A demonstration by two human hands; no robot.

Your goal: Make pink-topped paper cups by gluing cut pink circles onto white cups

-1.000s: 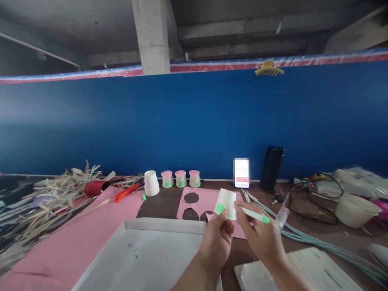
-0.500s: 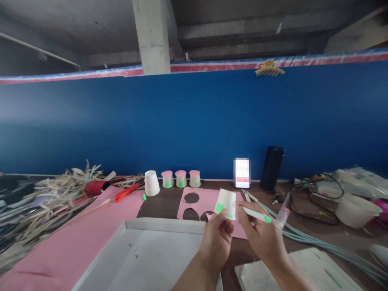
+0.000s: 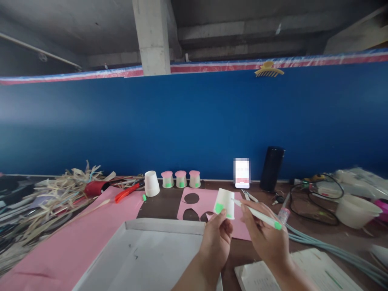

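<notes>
A person's left hand (image 3: 216, 238) pinches a small white paper cup with green patches (image 3: 224, 203), upturned above the pink paper sheet (image 3: 212, 206), while the right hand (image 3: 265, 236), fingers closed round a white green-capped marker (image 3: 257, 215), touches its tip to the cup's side.

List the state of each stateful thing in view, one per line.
Left hand: gripping small paper cup, upside down, green patches.
Right hand: gripping marker, tip at cup.
Three pink-topped cups: inverted, in a row.
White cup: inverted.
Pink sheet: circles cut out.
</notes>
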